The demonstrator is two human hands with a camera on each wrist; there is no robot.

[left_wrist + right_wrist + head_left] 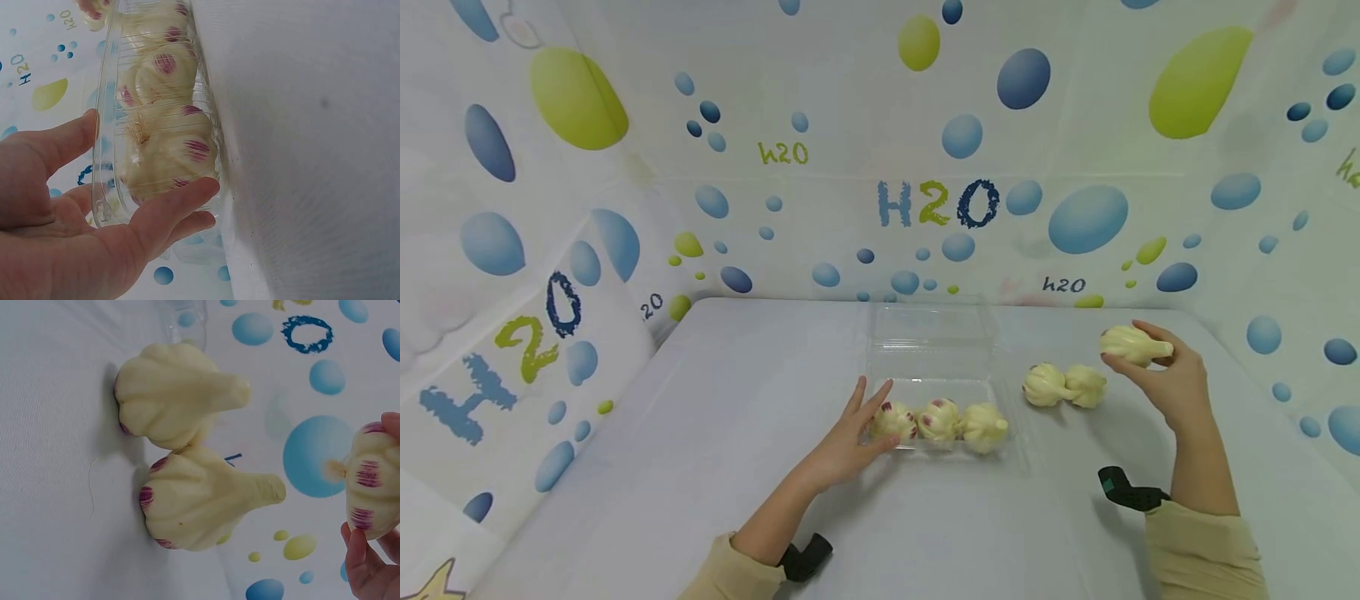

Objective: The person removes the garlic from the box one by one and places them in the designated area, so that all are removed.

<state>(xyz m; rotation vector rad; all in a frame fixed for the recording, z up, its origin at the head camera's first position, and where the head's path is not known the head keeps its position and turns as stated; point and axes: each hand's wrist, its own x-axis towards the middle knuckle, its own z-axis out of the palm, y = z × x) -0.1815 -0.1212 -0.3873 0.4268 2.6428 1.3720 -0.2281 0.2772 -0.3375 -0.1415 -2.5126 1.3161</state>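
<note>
Right of the clear box (951, 388), the right hand (1176, 383) pinches a garlic bulb (1126, 345) that could slip if gripped loosely; the left hand (848, 442), spread wide, touches the box's left end.

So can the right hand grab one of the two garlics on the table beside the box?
Probably not now: the right hand grips another garlic. Nothing seems to cover the two garlics, though.
</note>
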